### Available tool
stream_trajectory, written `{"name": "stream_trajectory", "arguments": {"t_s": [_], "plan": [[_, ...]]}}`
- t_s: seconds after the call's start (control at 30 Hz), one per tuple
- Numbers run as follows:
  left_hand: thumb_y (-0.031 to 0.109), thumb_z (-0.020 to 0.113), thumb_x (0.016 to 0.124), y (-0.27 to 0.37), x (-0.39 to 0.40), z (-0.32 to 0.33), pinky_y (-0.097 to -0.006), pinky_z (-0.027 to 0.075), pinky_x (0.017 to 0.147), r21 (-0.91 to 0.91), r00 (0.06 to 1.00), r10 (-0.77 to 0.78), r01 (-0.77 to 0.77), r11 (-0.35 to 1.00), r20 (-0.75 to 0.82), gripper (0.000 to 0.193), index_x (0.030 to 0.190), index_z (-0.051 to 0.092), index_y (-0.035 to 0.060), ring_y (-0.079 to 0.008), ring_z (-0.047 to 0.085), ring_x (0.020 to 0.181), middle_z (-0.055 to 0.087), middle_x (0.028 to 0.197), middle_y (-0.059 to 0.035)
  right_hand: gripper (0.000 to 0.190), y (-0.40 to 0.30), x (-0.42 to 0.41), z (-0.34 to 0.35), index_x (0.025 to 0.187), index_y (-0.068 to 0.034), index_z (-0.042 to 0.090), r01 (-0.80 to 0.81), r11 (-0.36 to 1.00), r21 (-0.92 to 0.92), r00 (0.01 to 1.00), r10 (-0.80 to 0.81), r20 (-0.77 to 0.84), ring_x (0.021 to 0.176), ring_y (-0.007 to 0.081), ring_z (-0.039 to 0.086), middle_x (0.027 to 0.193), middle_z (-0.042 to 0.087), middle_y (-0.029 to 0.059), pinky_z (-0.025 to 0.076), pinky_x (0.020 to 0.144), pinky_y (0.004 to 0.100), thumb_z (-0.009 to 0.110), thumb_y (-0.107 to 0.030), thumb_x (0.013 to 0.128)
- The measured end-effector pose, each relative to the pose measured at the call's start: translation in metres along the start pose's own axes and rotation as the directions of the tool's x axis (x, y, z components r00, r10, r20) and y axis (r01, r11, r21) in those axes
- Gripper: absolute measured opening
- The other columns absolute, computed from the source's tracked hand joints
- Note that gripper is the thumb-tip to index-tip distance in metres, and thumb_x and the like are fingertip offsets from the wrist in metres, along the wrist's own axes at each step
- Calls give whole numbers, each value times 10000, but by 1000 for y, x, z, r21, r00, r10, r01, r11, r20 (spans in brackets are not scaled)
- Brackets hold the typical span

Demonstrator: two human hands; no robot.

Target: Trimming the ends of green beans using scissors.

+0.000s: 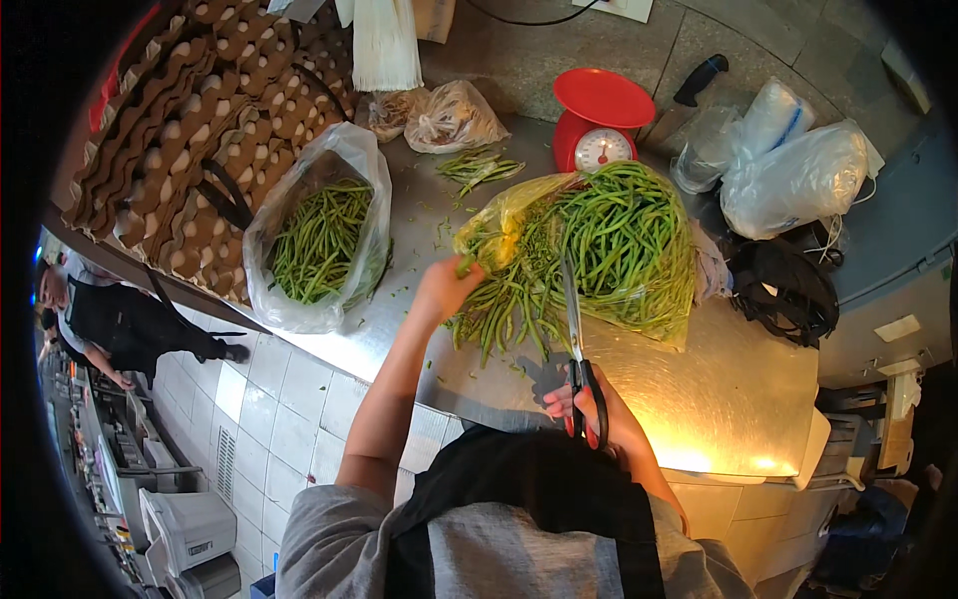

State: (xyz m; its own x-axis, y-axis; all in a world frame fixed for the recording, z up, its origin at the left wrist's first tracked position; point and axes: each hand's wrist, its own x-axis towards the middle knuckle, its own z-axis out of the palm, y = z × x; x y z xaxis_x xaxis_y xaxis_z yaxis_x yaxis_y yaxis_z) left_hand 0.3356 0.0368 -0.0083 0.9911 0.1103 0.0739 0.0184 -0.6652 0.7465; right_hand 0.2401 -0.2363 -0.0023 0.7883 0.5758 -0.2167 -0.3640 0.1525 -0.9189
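Note:
My left hand (449,288) is closed on a small bunch of green beans at the left edge of the bean pile. In my right hand (599,408) is a pair of scissors (575,322) with black and red handles, its blades pointing away from me over the loose beans (501,322). A yellowish plastic bag (673,329), full of long green beans (621,224), lies beyond them. To the left stands an open clear plastic bag (258,254) with more beans (322,239) inside. A small heap of beans (479,168) lies near the wall.
Stacked egg trays (172,157) fill the far left. A red dial scale (602,146), a knife (700,81), plastic bag rolls (793,180) and a black bag (786,292) are along the back and right. Bean scraps dot the steel table (718,397). A person (112,318) stands at left.

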Motion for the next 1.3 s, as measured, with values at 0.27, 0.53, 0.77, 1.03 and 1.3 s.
{"name": "stream_trajectory", "arguments": {"t_s": [0.27, 0.53, 0.77, 1.03, 1.3], "plan": [[303, 544, 731, 8, -2, 14, -408, 411, 579, 429, 998, 9, -32, 903, 57, 271, 766, 566, 35, -351, 535, 655, 555, 676, -187, 496, -1, -4, 2, 1061, -7, 330, -31, 994, -105, 998, 27, -48, 791, 219, 565, 920, 550, 193, 455, 699, 311, 493, -401, 808], [334, 569, 720, 51, 100, -61, -401, 440, 641, 491, 961, 201, -83, 867, -192, 326, 866, 576, 43, -315, 557, 762, 584, 781, -170, 518, -3, -2, 9, 1073, 3, 325, -27, 997, -75, 998, 23, -50, 751, 217, 568, 899, 551, 201, 462, 680, 299, 480, -416, 810], [311, 576, 713, 36, 60, -19, -386, 437, 648, 148, 981, 96, -121, 982, 169, 327, 898, 583, 41, -352, 548, 744, 580, 773, -189, 578, 0, -11, -5, 1093, 14, 306, -26, 995, -101, 990, 12, -141, 746, 219, 566, 890, 550, 207, 466, 675, 305, 454, -464, 805], [278, 562, 709, -6, 15, 12, -422, 436, 634, 345, 980, 150, -187, 920, 131, 258, 848, 576, 62, -354, 539, 743, 573, 777, -169, 514, -3, -13, 3, 1099, 5, 311, -57, 989, -133, 994, 43, -105, 738, 224, 566, 886, 554, 196, 463, 669, 309, 435, -415, 830], [282, 608, 734, 7, 14, -11, -289, 383, 517, -290, 979, -45, 103, 952, 199, 272, 833, 605, 29, -132, 481, 548, 565, 625, -34, 420, -8, -9, 12, 1098, -6, 327, -118, 989, -93, 992, 113, -54, 757, 197, 563, 885, 561, 162, 455, 680, 297, 492, -282, 828]]}}
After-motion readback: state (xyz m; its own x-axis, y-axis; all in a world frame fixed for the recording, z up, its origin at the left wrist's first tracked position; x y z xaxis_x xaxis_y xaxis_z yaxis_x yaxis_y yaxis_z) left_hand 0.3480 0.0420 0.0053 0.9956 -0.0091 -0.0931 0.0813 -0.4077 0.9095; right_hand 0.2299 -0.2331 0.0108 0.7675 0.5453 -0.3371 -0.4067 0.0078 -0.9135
